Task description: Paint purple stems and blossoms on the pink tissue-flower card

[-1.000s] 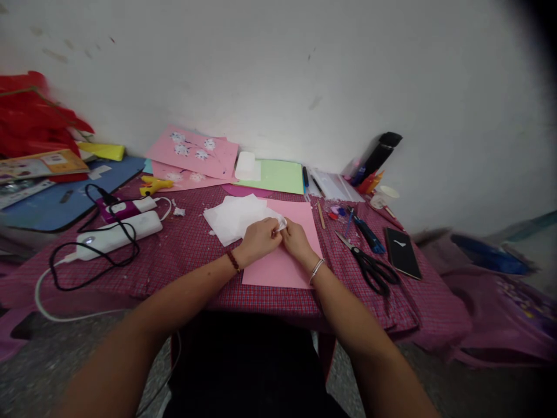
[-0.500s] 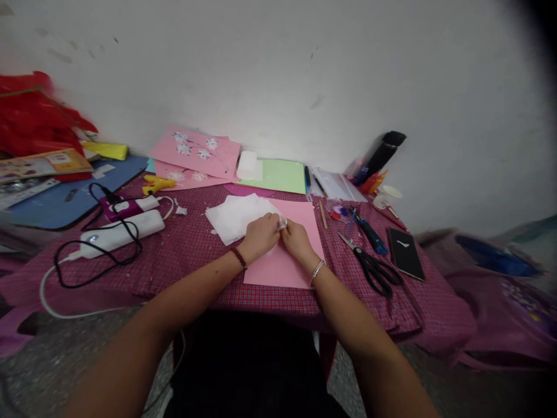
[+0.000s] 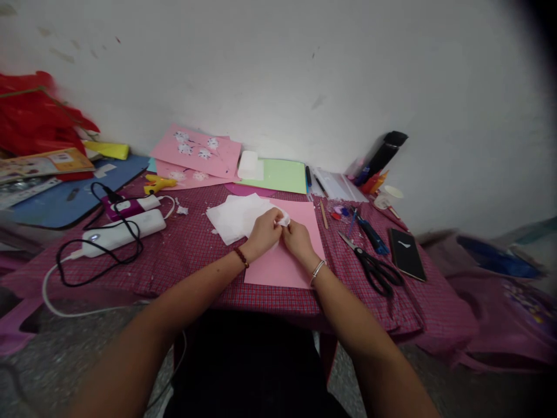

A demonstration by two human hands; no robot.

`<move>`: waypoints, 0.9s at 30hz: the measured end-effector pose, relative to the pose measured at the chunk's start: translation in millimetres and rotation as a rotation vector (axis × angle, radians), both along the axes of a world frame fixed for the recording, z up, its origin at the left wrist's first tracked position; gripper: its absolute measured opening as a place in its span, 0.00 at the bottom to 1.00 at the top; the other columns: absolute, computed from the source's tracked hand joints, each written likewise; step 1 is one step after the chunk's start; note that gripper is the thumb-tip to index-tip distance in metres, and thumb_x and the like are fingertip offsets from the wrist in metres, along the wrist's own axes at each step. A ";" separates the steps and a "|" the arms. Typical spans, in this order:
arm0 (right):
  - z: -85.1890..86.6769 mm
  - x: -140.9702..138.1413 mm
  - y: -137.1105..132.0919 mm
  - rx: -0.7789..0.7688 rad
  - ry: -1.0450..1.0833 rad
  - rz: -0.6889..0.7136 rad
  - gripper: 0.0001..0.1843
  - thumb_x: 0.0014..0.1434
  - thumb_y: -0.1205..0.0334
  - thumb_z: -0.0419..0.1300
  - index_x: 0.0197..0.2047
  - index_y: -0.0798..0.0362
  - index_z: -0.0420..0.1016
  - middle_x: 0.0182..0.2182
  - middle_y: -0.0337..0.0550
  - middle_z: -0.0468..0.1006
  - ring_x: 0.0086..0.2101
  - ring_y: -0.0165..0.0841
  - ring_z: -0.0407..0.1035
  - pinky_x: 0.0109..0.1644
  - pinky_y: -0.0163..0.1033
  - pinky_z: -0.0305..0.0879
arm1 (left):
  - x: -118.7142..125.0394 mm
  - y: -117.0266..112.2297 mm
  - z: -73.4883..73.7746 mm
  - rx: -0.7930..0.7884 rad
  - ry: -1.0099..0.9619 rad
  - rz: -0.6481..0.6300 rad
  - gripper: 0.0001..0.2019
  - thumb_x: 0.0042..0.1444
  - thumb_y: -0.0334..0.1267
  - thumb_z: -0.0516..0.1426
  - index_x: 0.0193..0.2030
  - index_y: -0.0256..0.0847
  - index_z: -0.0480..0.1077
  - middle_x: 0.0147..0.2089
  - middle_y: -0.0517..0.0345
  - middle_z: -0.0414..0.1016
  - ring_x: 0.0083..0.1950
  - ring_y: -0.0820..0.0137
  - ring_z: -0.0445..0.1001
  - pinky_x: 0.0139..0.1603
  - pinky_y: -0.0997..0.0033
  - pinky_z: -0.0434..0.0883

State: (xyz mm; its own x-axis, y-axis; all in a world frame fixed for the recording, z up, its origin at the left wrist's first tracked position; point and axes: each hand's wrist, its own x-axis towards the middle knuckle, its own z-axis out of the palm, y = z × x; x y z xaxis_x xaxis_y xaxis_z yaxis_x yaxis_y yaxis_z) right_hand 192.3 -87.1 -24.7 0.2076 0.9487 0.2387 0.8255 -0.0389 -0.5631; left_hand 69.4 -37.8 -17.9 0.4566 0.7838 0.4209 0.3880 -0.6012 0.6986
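A: Pinching something, are they?

B: Yes. The left hand (image 3: 263, 231) and right hand (image 3: 298, 237) meet fingertip to fingertip. Both are closed on a small white tissue wad (image 3: 283, 219), held just above the pink sheet (image 3: 287, 258).

A: Where is the wad from the hands?

B: At their twelve o'clock, right at the fingertips. The loose tissue pile (image 3: 232, 216) lies at the left hand's ten o'clock, overlapping the sheet's far left corner.

A: How far along does the work look?

B: Early, I'd judge. The wad is scrunched, but it's too small for me to tell its shape. The pink sheet under the hands is bare, with nothing stuck on it. At eleven o'clock, by the wall, a pink card (image 3: 198, 152) already carries several white flowers, so some pieces look finished.

A: Tools?

B: Scissors (image 3: 373, 266) at three o'clock and a glue gun (image 3: 156, 184) at ten, both lying untouched on the cloth (image 3: 187, 252).
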 end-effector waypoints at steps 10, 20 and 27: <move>3.0 -2.3 -1.6 -0.037 -0.089 -0.040 0.15 0.63 0.63 0.48 0.39 0.55 0.76 0.36 0.51 0.82 0.35 0.38 0.74 0.34 0.36 0.56 | -3.1 6.6 1.6 0.180 0.253 -0.003 0.07 0.55 0.25 0.52 0.36 0.38 0.69 0.39 0.54 0.72 0.38 0.68 0.71 0.40 0.69 0.68; 3.9 -1.2 -2.3 -0.086 -0.144 0.021 0.17 0.66 0.63 0.44 0.40 0.56 0.74 0.37 0.53 0.81 0.35 0.38 0.73 0.34 0.37 0.55 | -12.7 -7.3 21.1 0.498 0.703 -0.067 0.10 0.63 0.29 0.49 0.45 0.36 0.70 0.41 0.50 0.72 0.43 0.62 0.71 0.37 0.66 0.66; 6.3 2.3 -2.3 -0.109 -0.138 0.073 0.17 0.66 0.65 0.44 0.41 0.56 0.74 0.38 0.53 0.81 0.34 0.37 0.72 0.35 0.37 0.55 | -9.1 -4.3 10.7 0.292 0.502 -0.075 0.14 0.65 0.35 0.47 0.36 0.35 0.72 0.35 0.52 0.73 0.35 0.67 0.71 0.36 0.68 0.63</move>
